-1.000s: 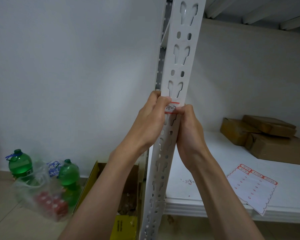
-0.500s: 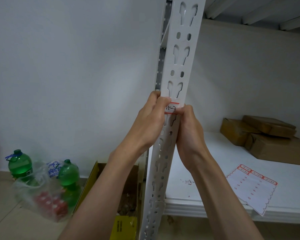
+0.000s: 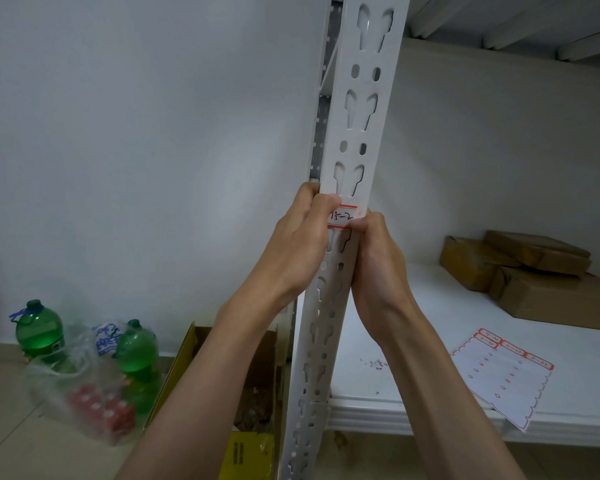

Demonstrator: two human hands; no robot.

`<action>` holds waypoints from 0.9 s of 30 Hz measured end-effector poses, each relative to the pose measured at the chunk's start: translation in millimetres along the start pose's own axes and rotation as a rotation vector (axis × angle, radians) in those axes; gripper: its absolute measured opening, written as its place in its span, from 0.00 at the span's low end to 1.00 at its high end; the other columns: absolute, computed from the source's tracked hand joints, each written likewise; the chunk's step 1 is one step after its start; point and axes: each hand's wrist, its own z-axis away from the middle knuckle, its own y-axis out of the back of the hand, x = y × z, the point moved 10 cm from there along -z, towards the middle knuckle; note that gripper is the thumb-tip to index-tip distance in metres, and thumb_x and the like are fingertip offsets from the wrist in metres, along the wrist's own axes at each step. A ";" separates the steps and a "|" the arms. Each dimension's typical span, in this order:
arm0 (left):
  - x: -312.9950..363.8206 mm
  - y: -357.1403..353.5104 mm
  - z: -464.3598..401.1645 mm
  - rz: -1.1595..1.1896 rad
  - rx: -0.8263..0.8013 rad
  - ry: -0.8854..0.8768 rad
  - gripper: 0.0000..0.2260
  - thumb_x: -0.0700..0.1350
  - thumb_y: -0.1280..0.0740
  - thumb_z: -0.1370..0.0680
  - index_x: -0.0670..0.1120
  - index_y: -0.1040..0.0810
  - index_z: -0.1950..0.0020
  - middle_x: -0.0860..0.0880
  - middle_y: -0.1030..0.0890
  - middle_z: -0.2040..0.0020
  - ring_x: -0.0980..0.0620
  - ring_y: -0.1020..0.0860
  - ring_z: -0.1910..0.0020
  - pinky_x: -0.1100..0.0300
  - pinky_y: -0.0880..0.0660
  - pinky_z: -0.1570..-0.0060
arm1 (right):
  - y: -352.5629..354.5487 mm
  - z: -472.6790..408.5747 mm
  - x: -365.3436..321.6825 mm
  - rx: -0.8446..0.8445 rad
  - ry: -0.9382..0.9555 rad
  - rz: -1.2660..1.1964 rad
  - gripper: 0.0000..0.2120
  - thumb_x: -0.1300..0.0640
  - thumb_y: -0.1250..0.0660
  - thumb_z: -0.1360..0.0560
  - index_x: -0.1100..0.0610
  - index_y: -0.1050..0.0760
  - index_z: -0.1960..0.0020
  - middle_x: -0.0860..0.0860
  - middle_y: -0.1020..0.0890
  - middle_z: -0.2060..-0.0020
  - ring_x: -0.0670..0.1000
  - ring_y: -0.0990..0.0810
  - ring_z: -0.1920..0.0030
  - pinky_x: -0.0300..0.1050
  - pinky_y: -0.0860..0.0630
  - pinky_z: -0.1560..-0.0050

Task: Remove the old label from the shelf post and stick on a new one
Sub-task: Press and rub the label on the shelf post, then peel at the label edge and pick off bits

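Note:
A white slotted shelf post (image 3: 355, 109) runs up the middle of the view. A small white label (image 3: 344, 216) with red edges and handwritten marks sits on its front face. My left hand (image 3: 300, 244) wraps the post's left edge, its thumb pressing the label's left end. My right hand (image 3: 378, 258) grips the post's right edge, its thumb on the label's lower right corner. A label sheet (image 3: 499, 372) with red-edged stickers lies on the white shelf (image 3: 413, 327) at the right.
Brown cardboard boxes (image 3: 530, 271) are stacked at the back right of the shelf. On the floor at the left stand green bottles (image 3: 40, 332) and a clear plastic bag (image 3: 84, 386). An open yellow-edged carton (image 3: 253, 393) sits beside the post's foot.
Both hands stay on the post at the label. The right thumb has shifted slightly at the label's lower right; more of the label shows.

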 end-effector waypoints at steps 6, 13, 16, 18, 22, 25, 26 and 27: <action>-0.1 0.0 -0.3 -0.015 0.009 -0.002 0.11 0.52 0.47 0.15 0.52 0.27 0.42 0.55 0.19 0.49 0.53 0.21 0.46 0.56 0.25 0.44 | -0.6 0.3 -5.2 -0.003 0.029 0.019 0.12 0.52 0.40 0.21 0.50 0.18 0.47 0.51 0.14 0.47 0.53 0.17 0.43 0.57 0.23 0.35; -0.2 0.3 0.2 -0.013 0.004 0.003 0.10 0.52 0.47 0.16 0.53 0.28 0.43 0.58 0.19 0.51 0.57 0.21 0.46 0.61 0.25 0.45 | -1.6 0.0 -3.7 -0.025 0.052 0.038 0.13 0.54 0.42 0.23 0.47 0.19 0.50 0.47 0.16 0.53 0.49 0.19 0.49 0.55 0.23 0.39; -0.8 0.2 0.4 -0.013 0.007 0.005 0.10 0.52 0.47 0.16 0.53 0.27 0.43 0.55 0.19 0.50 0.54 0.21 0.46 0.56 0.25 0.44 | -1.9 0.4 -0.4 -0.038 0.004 -0.033 0.18 0.46 0.40 0.30 0.50 0.18 0.48 0.50 0.14 0.48 0.52 0.17 0.44 0.55 0.22 0.38; -0.8 0.4 0.5 -0.010 0.008 0.002 0.10 0.52 0.47 0.16 0.53 0.27 0.43 0.54 0.18 0.50 0.52 0.20 0.46 0.55 0.25 0.43 | -0.9 -0.4 -1.4 -0.036 0.016 -0.009 0.18 0.46 0.41 0.29 0.50 0.18 0.47 0.51 0.14 0.46 0.53 0.17 0.42 0.58 0.23 0.35; -1.4 1.3 0.4 -0.016 0.018 0.002 0.10 0.53 0.47 0.16 0.54 0.27 0.43 0.54 0.18 0.50 0.53 0.20 0.48 0.56 0.24 0.44 | -0.4 -1.8 -2.9 -0.025 0.057 0.036 0.15 0.52 0.44 0.21 0.49 0.20 0.43 0.52 0.15 0.45 0.54 0.19 0.40 0.61 0.25 0.34; -1.2 0.0 -0.3 -0.030 0.020 -0.019 0.09 0.52 0.46 0.16 0.53 0.28 0.42 0.55 0.21 0.47 0.60 0.22 0.47 0.64 0.26 0.49 | -0.1 -1.8 -1.6 -0.028 0.056 0.005 0.17 0.58 0.46 0.18 0.50 0.20 0.40 0.52 0.15 0.45 0.55 0.19 0.40 0.60 0.25 0.33; 0.0 1.5 -1.1 -0.053 0.033 -0.034 0.09 0.52 0.45 0.16 0.52 0.28 0.41 0.53 0.23 0.45 0.62 0.23 0.47 0.67 0.28 0.50 | -0.3 -1.8 -0.8 -0.038 0.050 -0.025 0.17 0.59 0.46 0.18 0.52 0.20 0.39 0.53 0.15 0.44 0.55 0.19 0.40 0.59 0.25 0.33; 1.3 4.2 -1.9 -0.080 0.058 -0.047 0.10 0.51 0.45 0.16 0.51 0.28 0.39 0.52 0.27 0.43 0.62 0.24 0.47 0.69 0.28 0.51 | -0.3 -1.7 0.1 -0.057 0.044 -0.070 0.17 0.60 0.46 0.19 0.54 0.21 0.37 0.54 0.16 0.43 0.55 0.19 0.40 0.59 0.24 0.33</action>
